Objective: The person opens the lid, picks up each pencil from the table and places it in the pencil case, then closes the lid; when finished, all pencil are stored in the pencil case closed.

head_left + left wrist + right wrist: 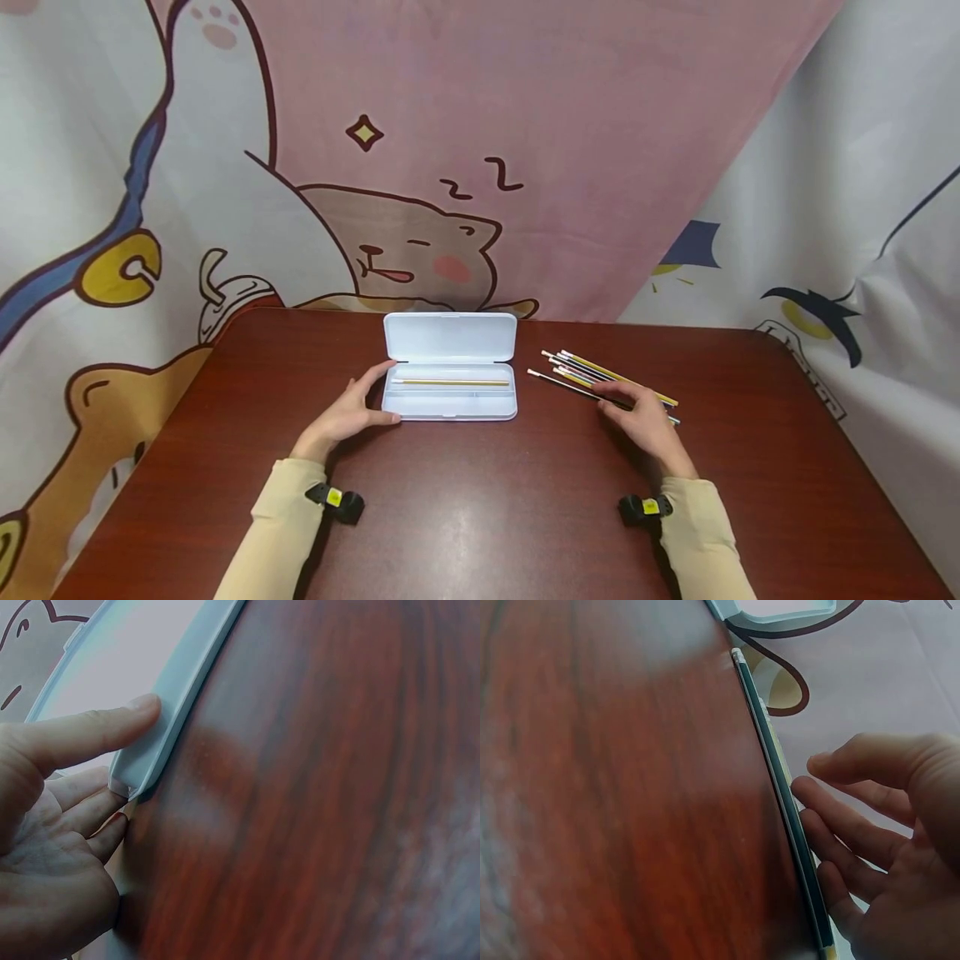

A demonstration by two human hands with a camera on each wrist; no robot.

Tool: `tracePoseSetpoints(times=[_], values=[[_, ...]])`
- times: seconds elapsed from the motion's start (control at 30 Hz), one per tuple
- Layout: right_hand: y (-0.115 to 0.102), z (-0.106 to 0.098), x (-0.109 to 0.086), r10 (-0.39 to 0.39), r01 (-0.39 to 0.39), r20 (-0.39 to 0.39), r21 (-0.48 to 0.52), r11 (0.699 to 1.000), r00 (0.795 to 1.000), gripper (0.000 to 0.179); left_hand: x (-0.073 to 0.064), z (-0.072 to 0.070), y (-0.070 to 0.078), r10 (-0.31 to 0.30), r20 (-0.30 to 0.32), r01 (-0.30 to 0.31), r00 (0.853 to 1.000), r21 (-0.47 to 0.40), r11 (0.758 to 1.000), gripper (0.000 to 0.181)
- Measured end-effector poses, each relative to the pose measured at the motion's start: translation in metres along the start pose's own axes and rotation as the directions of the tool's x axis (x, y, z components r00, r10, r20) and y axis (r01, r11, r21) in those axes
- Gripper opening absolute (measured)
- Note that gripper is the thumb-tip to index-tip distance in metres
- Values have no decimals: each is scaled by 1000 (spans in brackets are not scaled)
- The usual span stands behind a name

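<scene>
A white pencil case (450, 415) stands with its lid (450, 337) raised at the back. One yellow pencil (450, 382) lies lengthwise inside it. My left hand (348, 414) holds the case at its left end, thumb on the front corner and fingers along the side. To the right of the case, several pencils (611, 375) lie in a loose slanting bunch. Over their near side hovers my right hand (647, 421), thumb and fingers apart. In the right wrist view its fingertips are close beside a dark green pencil (780, 780); whether they touch it I cannot tell.
Everything lies on a dark reddish-brown wooden table (465, 517). Right behind its far edge hangs a cartoon-printed cloth (600, 167), which also runs along the sides. Each wrist carries a small black camera, the left camera (347, 506) and the right camera (636, 510).
</scene>
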State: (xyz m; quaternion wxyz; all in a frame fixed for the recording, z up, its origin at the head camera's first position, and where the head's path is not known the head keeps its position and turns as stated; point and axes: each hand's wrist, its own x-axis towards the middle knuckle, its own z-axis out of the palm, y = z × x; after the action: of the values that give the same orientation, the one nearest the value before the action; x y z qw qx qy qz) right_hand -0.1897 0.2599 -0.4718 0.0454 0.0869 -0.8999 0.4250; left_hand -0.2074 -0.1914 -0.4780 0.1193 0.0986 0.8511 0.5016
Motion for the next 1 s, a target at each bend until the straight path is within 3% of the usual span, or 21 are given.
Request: tracePoseSetpoints(times=[0.27,0.53,0.87,1.0], values=[[5,3,1,-13,14,33,-24,1000,999,27,-1,0,-1,-4,0,4,1000,3,1000,88],[8,6,2,-7,6,54,14,1000,999,27,-1,1,1,-3,3,3,1000,-16,1000,87],[13,11,7,-115,116,12,-44,992,993,22,1,1,1,21,0,-21,1000,-13,1000,88],[12,11,7,-116,115,-5,-45,992,993,20,1,0,0,10,5,-10,1000,0,1000,88]])
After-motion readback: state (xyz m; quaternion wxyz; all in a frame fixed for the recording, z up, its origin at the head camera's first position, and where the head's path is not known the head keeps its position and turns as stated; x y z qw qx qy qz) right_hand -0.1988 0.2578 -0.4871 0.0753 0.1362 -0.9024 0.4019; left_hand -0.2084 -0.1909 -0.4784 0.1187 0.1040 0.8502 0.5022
